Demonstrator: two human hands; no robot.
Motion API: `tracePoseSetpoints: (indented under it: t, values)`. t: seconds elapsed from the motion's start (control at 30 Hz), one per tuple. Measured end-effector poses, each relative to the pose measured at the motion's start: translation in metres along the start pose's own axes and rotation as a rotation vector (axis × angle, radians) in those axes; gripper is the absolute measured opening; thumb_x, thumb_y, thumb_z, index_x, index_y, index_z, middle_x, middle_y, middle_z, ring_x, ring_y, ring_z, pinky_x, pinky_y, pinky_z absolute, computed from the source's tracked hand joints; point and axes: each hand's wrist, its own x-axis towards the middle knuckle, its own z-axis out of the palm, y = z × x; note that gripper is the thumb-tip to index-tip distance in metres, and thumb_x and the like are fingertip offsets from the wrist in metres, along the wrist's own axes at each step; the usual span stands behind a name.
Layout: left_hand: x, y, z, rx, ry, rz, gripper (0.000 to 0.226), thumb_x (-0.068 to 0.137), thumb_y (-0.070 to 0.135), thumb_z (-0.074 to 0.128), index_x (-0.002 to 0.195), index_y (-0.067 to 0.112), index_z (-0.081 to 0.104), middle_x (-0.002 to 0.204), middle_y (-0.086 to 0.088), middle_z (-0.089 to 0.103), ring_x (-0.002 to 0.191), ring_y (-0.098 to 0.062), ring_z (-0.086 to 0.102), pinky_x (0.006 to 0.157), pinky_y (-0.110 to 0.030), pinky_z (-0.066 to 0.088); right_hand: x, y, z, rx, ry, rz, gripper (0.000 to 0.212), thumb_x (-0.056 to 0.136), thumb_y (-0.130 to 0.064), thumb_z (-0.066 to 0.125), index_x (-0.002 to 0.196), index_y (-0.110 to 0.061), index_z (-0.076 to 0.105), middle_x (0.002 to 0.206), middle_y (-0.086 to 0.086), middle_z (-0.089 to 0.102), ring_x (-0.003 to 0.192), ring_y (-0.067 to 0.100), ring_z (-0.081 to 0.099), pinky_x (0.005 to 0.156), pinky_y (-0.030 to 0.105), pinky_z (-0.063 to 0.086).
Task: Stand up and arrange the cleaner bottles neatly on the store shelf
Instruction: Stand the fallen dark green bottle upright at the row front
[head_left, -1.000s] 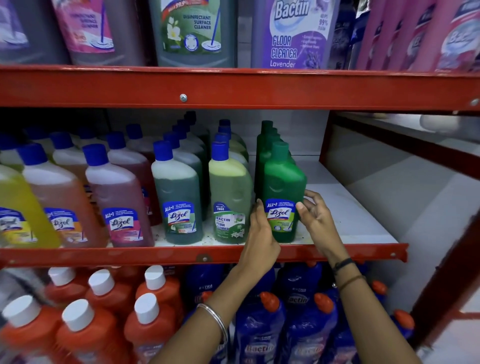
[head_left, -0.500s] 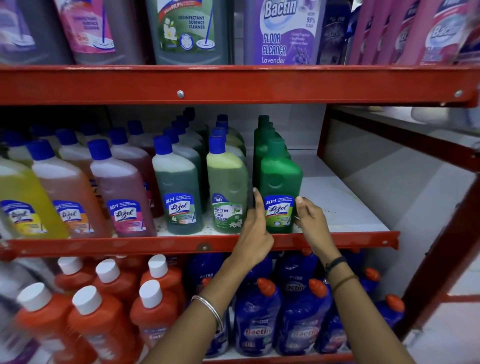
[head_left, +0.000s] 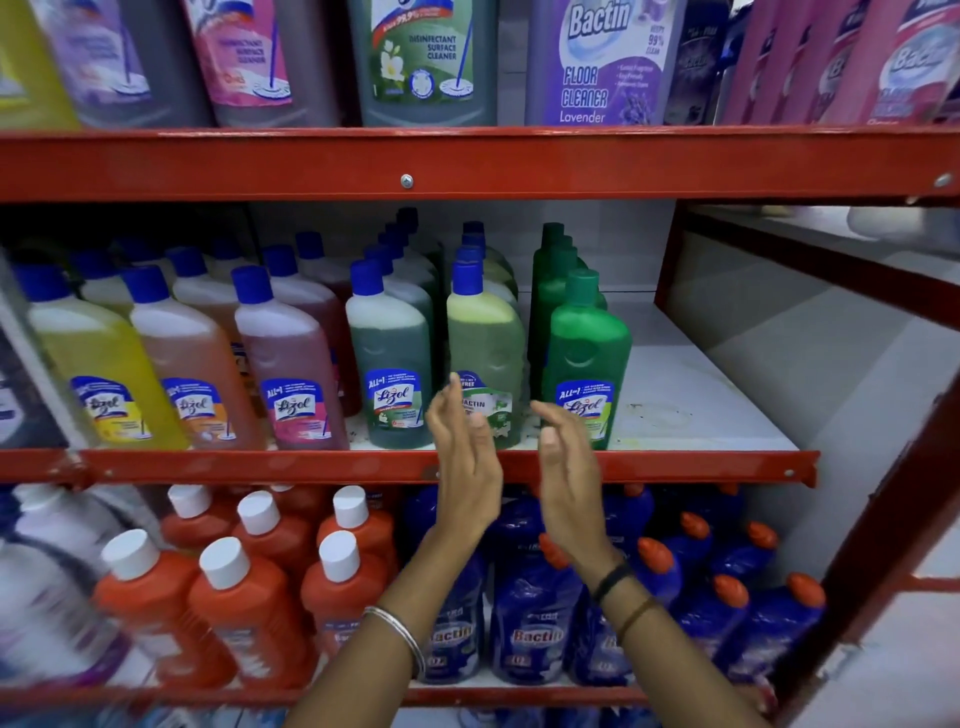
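Rows of cleaner bottles stand upright on the middle shelf (head_left: 701, 405). At the front right stands a bright green Lizol bottle (head_left: 587, 358), then a pale green Bactin bottle (head_left: 485, 343) and a dark green Lizol bottle (head_left: 387, 353) to its left. My left hand (head_left: 465, 457) is open in front of the pale green bottle, fingers raised, holding nothing. My right hand (head_left: 563, 457) is open just left of the bright green bottle's label, off the bottle. Both hands hover at the shelf's red front edge (head_left: 260, 465).
Pink (head_left: 288, 364), orange (head_left: 192, 364) and yellow (head_left: 98, 364) Lizol bottles fill the shelf's left. Its right end is bare white board. Large bottles stand on the top shelf (head_left: 467, 161). Below are orange bottles with white caps (head_left: 244, 613) and blue Bactin bottles (head_left: 535, 623).
Both hands have let go of the bright green bottle and shifted left and slightly back toward me, fingers spread. The bottle stays upright at the front of its row.
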Motion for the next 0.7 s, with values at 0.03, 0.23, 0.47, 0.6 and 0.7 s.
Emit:
tracePoseSetpoints:
  t: [0.03,0.23,0.47,0.6,0.7]
  values:
    - [0.005,-0.002,-0.005,-0.012,-0.037,-0.063,0.081,0.076,0.074,0.003,0.145,0.031,0.006,0.151,0.008,0.008,0.137,-0.002,0.009,0.109,-0.022,0.011,0.0,0.0,0.01,0.002,-0.089,0.056,0.079,0.085,-0.072,0.021,0.137,-0.017,0.043,0.139,-0.008,0.042,0.129,-0.003,0.039,0.108,0.011,0.027]
    - [0.03,-0.006,-0.021,0.145,-0.213,-0.225,0.092,0.068,0.075,-0.007,0.146,0.028,0.0,0.158,-0.004,0.014,0.143,-0.019,0.02,0.105,-0.024,0.012,0.037,-0.012,0.039,0.108,-0.169,0.409,0.078,0.088,-0.063,0.003,0.151,-0.018,0.006,0.161,-0.003,0.005,0.142,0.003,0.007,0.12,0.028,0.003]
    - [0.024,-0.001,-0.03,0.166,-0.291,-0.252,0.069,0.084,0.057,-0.002,0.146,0.029,-0.002,0.154,-0.012,0.026,0.138,-0.025,0.029,0.107,-0.031,0.021,0.04,-0.018,0.039,0.172,-0.113,0.478,0.09,0.079,-0.075,0.005,0.151,-0.021,0.007,0.161,-0.001,0.01,0.147,0.013,0.011,0.121,0.033,0.008]
    - [0.013,-0.001,-0.037,0.191,-0.316,-0.201,0.092,0.066,0.075,-0.01,0.146,0.029,-0.006,0.153,-0.01,0.027,0.139,-0.024,0.028,0.108,-0.034,0.02,0.036,-0.012,0.036,0.233,-0.127,0.501,0.131,0.044,-0.101,0.011,0.151,-0.025,0.015,0.16,-0.004,0.017,0.147,0.012,0.018,0.123,0.042,0.014]
    - [0.011,-0.003,-0.036,0.149,-0.324,-0.201,0.1,0.059,0.082,-0.011,0.144,0.029,-0.009,0.156,-0.008,0.019,0.142,-0.021,0.02,0.117,-0.041,0.013,0.038,-0.015,0.035,0.225,-0.148,0.492,0.13,0.045,-0.101,0.01,0.15,-0.026,0.018,0.16,-0.004,0.02,0.146,0.014,0.02,0.122,0.045,0.014]
